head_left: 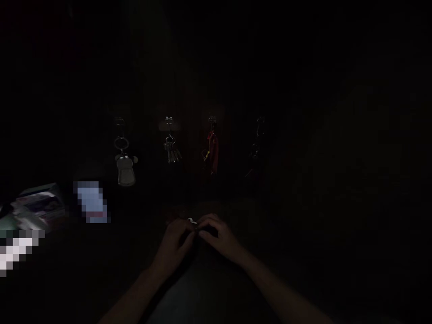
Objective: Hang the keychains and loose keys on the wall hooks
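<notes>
Both hands meet low in the middle of the dim view, thumbs and fingers pinched close together. Between their fingertips a small shiny, pale thing (192,221) shows in part; its kind is too dark and too covered to make out. My left hand (177,236) closes on it from the left. From the right, my right hand (216,231) curls in with its fingertips against the same spot. The fingers hide most of what lies between them.
Beyond my hands hang a bear-shaped keyring (126,173), a bunch of keys (172,150), a red strap (213,153) and a dim keyring (254,150), all on hooks. At left lie a blurred plastic packet (40,207) and a pixelated bluish rectangle (91,201).
</notes>
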Tool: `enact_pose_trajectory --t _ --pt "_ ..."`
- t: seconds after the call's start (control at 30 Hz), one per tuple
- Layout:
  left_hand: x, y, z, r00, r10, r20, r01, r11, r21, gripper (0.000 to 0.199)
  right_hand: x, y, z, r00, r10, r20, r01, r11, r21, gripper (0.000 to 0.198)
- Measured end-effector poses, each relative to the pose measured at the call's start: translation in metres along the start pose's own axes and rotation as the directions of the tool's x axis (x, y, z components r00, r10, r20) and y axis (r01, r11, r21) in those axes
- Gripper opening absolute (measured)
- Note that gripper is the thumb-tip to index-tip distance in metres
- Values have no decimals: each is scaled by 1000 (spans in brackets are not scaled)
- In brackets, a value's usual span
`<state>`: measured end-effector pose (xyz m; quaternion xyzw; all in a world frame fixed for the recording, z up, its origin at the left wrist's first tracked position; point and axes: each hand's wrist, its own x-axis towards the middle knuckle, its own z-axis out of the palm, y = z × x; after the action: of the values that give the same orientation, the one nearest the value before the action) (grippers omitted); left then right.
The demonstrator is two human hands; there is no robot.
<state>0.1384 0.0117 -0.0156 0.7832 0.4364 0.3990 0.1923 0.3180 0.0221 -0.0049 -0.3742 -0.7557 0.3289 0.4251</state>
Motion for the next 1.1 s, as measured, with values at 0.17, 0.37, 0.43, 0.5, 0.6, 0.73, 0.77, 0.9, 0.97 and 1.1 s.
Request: enact_pose_trajectory --t 0.17,0.37,0.43,0.5,0.6,0.73,0.77,0.9,0.97,1.1 --pt "-2 0 1 1000 11 8 -11 1000 -6 15 1 4 0 999 -23 -42 21 999 -40 10" --pt "0 -8 -3 995 -89 -35 90 996 11 20 9 5 -28 941 163 -298 -147 986 75 15" --pt "2 -14 -5 995 -93 -44 94 995 33 20 13 6 -41 901 197 -387 -158 979 131 18" --pt "4 -21 -7 995 -86 -57 89 995 51 20 17 6 -54 864 197 -463 -136 977 161 19" --pt "6 -29 -9 994 -85 -69 90 993 72 20 22 2 -72 818 191 -543 -99 976 194 21" --pt "7 -31 -8 999 -51 -2 51 996 70 19 29 -8 -92 778 190 -599 -41 967 253 22" --pt "7 -31 -8 999 -38 14 37 997 65 19 30 -11 -97 768 180 -614 -15 964 264 21" --pt "8 -31 -7 1000 -18 17 17 998 57 18 40 -18 -116 721 118 -683 90 961 261 20" --pt "8 -33 -6 1000 -20 17 19 998 53 18 46 -21 -126 684 97 -723 128 960 250 19" --pt "7 -35 -5 999 -31 6 31 998 51 18 62 -30 -146 611 79 -787 176 957 232 17"
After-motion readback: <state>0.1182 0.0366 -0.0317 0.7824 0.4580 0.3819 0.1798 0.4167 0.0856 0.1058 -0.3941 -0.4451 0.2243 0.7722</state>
